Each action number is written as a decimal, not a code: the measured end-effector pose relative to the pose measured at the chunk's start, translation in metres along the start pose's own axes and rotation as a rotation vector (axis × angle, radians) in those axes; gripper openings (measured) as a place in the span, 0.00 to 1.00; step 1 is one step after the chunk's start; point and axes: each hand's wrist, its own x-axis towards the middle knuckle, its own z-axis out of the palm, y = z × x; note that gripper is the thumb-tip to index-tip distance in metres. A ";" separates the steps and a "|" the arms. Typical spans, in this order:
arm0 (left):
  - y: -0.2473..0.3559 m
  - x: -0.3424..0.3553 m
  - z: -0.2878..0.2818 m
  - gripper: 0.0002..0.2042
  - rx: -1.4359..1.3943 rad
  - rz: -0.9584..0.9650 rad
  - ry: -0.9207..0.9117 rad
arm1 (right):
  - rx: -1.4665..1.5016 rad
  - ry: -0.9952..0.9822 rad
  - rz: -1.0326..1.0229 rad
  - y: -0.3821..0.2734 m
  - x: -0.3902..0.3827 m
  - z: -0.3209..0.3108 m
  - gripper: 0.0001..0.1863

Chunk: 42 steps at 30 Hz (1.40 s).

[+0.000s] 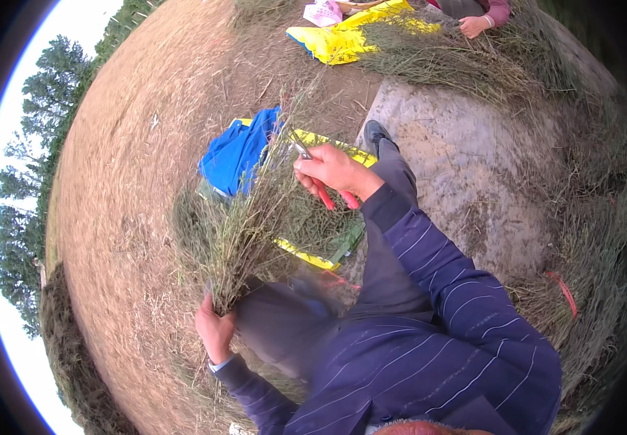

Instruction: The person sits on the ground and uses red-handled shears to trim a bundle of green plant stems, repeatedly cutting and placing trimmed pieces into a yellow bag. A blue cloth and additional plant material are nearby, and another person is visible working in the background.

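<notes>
My left hand is closed around the lower stems of a bunch of green, grass-like plants, held upright beside my knee. In my right hand is a pair of pruning shears with red handles. Their metal blades point up and left, close to the upper part of the stems. Whether the blades touch a stem I cannot tell. Behind the bunch lies a yellow sheet or bag with cut greenery on it. A blue cloth lies at its far left side.
A pale stone slab lies to my right, with heaps of cut stalks beyond it. Ahead, another person's hand rests by more stalks and a yellow bag. Dry straw-covered ground spreads left. A red strip lies right.
</notes>
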 end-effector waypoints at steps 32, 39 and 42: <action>0.001 -0.002 -0.001 0.18 -0.581 -0.134 -0.052 | -0.189 0.152 -0.031 -0.020 0.003 0.014 0.12; 0.003 -0.001 -0.004 0.17 -0.534 -0.124 -0.062 | -0.467 0.143 -0.014 -0.032 -0.001 0.022 0.19; 0.004 -0.001 -0.005 0.16 -0.433 -0.119 -0.049 | -0.627 0.133 -0.018 -0.038 -0.004 0.022 0.20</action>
